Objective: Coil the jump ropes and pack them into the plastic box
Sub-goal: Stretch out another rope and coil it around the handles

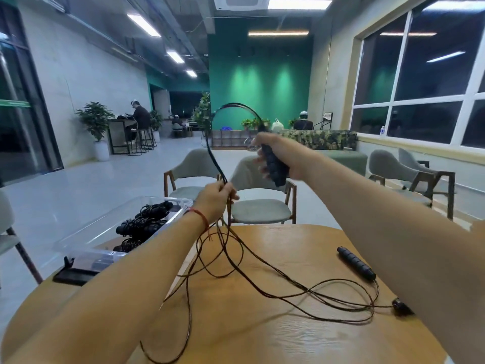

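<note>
Your right hand [286,153] grips a black handle [275,169] mid-frame; your left hand [212,200] pinches the rope [214,160], loops sprawling across the table [262,337] to the lower edge.

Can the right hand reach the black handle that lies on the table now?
Probably not yet: the right hand is raised and grips the other handle. The lying handle sits uncovered on the table, so the way looks free once that hand lets go.
</note>
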`<state>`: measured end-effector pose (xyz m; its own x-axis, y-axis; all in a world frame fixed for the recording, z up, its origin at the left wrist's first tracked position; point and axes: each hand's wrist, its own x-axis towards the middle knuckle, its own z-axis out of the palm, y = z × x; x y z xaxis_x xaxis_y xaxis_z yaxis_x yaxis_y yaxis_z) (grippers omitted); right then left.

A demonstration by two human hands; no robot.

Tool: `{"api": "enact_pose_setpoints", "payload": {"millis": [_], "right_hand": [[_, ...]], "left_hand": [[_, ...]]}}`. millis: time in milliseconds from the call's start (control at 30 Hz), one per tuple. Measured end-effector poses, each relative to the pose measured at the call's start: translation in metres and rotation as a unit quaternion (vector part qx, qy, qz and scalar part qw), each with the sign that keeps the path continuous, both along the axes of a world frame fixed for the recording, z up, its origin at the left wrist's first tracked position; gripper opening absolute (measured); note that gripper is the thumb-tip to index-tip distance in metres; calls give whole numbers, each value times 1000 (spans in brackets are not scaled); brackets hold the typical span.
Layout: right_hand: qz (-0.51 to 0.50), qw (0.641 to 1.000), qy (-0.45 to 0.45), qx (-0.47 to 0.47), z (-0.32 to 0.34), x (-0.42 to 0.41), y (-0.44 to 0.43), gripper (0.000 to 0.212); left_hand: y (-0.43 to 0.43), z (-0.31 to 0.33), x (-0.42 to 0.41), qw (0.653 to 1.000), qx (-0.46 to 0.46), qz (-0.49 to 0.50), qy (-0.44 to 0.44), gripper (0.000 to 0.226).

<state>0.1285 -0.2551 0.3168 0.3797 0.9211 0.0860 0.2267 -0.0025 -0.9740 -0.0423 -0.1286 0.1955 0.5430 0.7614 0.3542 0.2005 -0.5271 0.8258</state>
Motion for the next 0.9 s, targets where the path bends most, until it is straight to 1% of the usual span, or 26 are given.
{"api": "enact_pose_setpoints", "payload": {"millis": [33,100,133,200,233,267,300,333,367,400,433,467,500,533,600,633,700,733,767,800,833,867,900], "right_hand": [[37,999,-13,-25,-12,-3,0,57],[96,994,-27,-39,-35,-12,3,59],[123,992,-20,-28,-44,-17,5,58],[150,988,15,14,-52,-25,11,47],[148,988,26,27,-52,-28,13,46],[139,989,27,30,-50,-28,16,49],[135,990,21,28,-48,-29,17,51],[135,990,19,28,-46,-29,19,50],[133,991,17,30,-44,-29,19,47],[124,991,16,39,-43,-29,19,44],[106,993,13,58,-40,-30,19,39],[85,993,14,87,-36,-30,19,33],[67,990,24,123,-31,-30,18,29],[58,983,51,164,-24,-29,18,28],[44,959,126,250,-10,-25,18,31],[23,946,147,287,-2,-22,17,30],[-30,932,147,331,5,-14,17,27],[-45,932,137,334,5,-11,17,27],[-53,936,125,324,2,-9,19,28],[-56,945,107,304,-2,-7,21,31],[-61,955,83,277,-7,-7,23,32],[-67,966,53,245,-13,-7,25,33],[-67,975,26,212,-20,-6,27,33]], "left_hand": [[-1,11,3,1000,-3,-8,-24,33],[-5,30,9,999,28,-13,-9,33],[-5,35,11,998,61,-2,11,31],[-6,39,15,992,118,-8,55,23],[-8,40,16,990,117,-10,76,22],[-21,43,13,991,104,18,84,24],[-30,45,8,983,128,28,129,27],[-28,39,9,960,198,53,189,29],[-31,36,9,973,163,50,154,29],[-26,27,9,975,169,10,143,28],[-19,21,9,973,178,-27,146,24],[-18,16,7,969,149,-64,187,18],[-13,4,4,973,100,-89,189,17],[-11,-9,0,971,70,-94,210,21],[-2,-36,-9,952,64,-74,289,31],[1,-46,-13,945,67,-66,315,36],[10,-58,-19,932,65,-55,353,43],[10,-56,-20,930,64,-49,359,45],[10,-53,-20,935,63,-45,347,46],[8,-47,-19,948,59,-42,311,47],[7,-39,-16,967,41,-38,250,48],[5,-29,-12,984,7,-36,172,49],[5,-20,-8,995,-37,-37,85,49]]}}
